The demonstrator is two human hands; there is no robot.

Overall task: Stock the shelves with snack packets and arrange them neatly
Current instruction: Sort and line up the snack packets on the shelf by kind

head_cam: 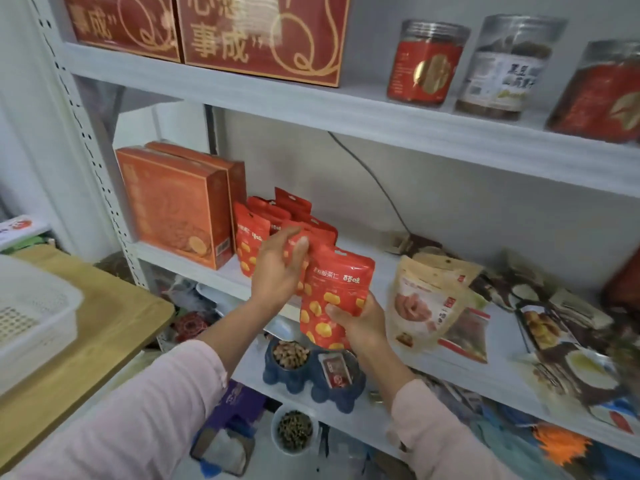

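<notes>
My right hand (360, 323) grips the bottom of a red snack packet (337, 285) printed with yellow pieces, holding it upright at the front edge of the middle shelf (381, 271). My left hand (280, 268) presses against another red packet (294, 247) in a row of several matching red packets (249, 237) standing on that shelf. Its fingers curl around that packet's edge. The row stands just right of two orange boxes (173, 206).
Beige and dark snack pouches (426, 303) lie loosely on the shelf's right half. Jars (427, 64) and red gift boxes (263, 36) fill the upper shelf. A blue bowl holder (311, 379) sits on the shelf below. A wooden table (114, 323) with a white basket (34, 317) is at left.
</notes>
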